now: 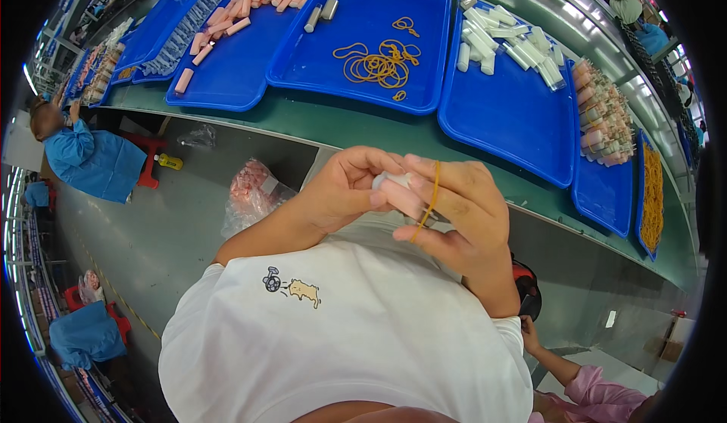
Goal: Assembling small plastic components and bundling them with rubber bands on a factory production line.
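Note:
My left hand pinches a small bundle of pink and white tubes in front of my chest. A yellow rubber band is stretched between the fingers and thumb of my right hand, at the right end of the bundle. My right fingertips reach the top of the bundle. Part of it is hidden behind my fingers. Beyond my hands, a blue tray holds loose rubber bands and several silvery tubes.
Another blue tray carries white tubes; one to its left carries pink tubes. Banded bundles are piled at the right, beside a tray of rubber bands. Coworkers in blue and pink sit nearby.

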Demonstrator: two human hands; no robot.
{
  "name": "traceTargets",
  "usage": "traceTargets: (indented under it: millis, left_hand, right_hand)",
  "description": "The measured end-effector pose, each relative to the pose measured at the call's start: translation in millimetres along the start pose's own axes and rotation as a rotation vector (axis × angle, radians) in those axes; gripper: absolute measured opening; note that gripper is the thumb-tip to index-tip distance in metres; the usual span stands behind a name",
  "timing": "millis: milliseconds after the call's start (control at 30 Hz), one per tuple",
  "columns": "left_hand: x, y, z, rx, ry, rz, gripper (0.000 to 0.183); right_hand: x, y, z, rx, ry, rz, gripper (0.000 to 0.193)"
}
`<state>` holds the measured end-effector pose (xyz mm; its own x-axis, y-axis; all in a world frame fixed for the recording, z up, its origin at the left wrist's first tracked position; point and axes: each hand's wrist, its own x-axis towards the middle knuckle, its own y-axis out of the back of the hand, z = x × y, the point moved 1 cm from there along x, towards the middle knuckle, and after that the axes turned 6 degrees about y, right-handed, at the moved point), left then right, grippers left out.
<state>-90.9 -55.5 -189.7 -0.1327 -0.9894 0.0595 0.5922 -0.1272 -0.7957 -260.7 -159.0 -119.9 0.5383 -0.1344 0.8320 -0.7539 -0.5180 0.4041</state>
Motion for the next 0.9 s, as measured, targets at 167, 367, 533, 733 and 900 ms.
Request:
traceTargets:
  millis: [167, 367, 533, 733, 900]
  left_hand:
    - [0, -9, 7, 0.463, -0.138, 0.109, 0.03]
    - [-7, 3, 13, -0.131, -0.245, 0.092, 0.044]
    - [-4, -6, 30, -0.347, -0.33, 0.095, 0.058]
    - [0, -6, 12, -0.331, -0.223, 0.072, 0.046]
    - [3, -9, 17, 0.554, -0.521, 0.054, 0.038]
  right_hand:
    - [9, 5, -15, -0.256, -0.188, -0.465, 0.049]
    - [-11, -9, -8, 0.362, -0.67, 0.095, 0.027]
    - [-40, -11, 24, 0.385, -0.061, 0.078, 0.018]
    - [-42, -43, 13, 1.62, -0.144, 0.237, 0.048]
    - [-40, -41, 10, 1.548, -0.518, 0.499, 0.096]
